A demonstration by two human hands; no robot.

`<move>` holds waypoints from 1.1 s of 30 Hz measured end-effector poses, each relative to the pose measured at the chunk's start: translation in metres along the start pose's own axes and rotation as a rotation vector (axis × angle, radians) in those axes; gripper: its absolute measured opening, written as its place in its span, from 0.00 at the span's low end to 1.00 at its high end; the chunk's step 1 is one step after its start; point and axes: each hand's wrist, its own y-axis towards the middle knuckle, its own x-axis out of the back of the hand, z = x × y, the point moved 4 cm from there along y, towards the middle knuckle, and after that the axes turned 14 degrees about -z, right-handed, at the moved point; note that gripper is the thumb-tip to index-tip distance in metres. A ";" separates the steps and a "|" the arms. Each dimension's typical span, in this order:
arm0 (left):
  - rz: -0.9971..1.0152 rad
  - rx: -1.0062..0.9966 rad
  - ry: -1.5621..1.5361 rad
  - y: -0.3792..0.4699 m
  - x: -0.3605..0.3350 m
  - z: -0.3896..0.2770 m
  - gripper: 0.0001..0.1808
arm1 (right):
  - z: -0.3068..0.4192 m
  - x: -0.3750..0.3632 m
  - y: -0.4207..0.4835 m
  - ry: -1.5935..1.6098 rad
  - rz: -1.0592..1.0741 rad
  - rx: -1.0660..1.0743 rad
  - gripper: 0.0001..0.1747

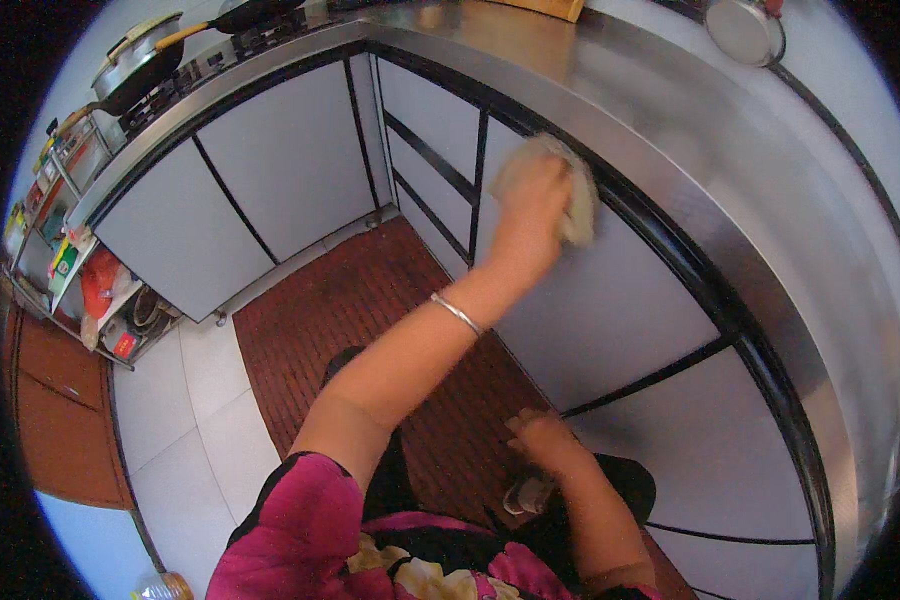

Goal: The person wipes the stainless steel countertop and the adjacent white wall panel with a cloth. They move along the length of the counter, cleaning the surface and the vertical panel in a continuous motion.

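My left hand (540, 180), a silver bangle on its wrist, presses a pale beige cloth (583, 199) against a light grey cabinet door (600, 300). The cloth is bunched under the fingers, near the door's top edge and just below the black trim (664, 255). Both hand and cloth look slightly blurred. Lower down, my right hand (544, 439) hangs above my knee and shoe, close to the lower cabinet fronts. Its fingers are a little apart, and nothing shows in it.
A stainless steel countertop (645, 97) runs above the cabinets. Pans, including a wok (139, 86), stand on the gas stove at the upper left. Below is a metal shelf rack (64, 176) with packages. A dark red striped mat (360, 300) covers part of the white tiles (169, 420).
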 end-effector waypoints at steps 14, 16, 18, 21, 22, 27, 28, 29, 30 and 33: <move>0.029 -0.033 -0.036 -0.038 -0.021 -0.085 0.22 | -0.001 -0.006 0.020 0.313 0.004 -0.241 0.29; -0.008 0.131 0.008 -0.029 -0.014 -0.054 0.24 | -0.004 -0.012 0.021 0.075 0.182 -0.150 0.27; -0.050 0.254 0.040 -0.020 -0.012 -0.025 0.26 | -0.002 -0.004 0.019 0.013 0.163 -0.080 0.23; -0.131 0.371 0.049 -0.012 -0.011 0.018 0.30 | 0.006 0.003 0.018 -0.007 0.147 -0.040 0.20; -0.174 0.401 0.015 -0.010 -0.013 0.033 0.32 | 0.005 0.003 0.018 -0.007 0.143 -0.045 0.20; -0.266 0.590 -0.174 0.004 -0.003 0.105 0.33 | 0.001 -0.006 0.017 0.020 0.077 -0.016 0.20; -0.238 0.754 -0.117 0.006 -0.001 0.126 0.30 | 0.002 -0.009 0.019 0.011 0.099 -0.012 0.21; -0.281 0.740 -0.096 0.013 0.004 0.143 0.30 | 0.004 -0.008 0.019 -0.001 0.091 0.000 0.21; -0.324 0.725 -0.077 0.023 0.012 0.158 0.29 | 0.010 0.000 0.018 -0.013 0.082 0.011 0.21; -0.378 0.605 -0.008 0.061 0.022 0.195 0.27 | 0.012 0.004 0.019 0.000 0.109 0.014 0.21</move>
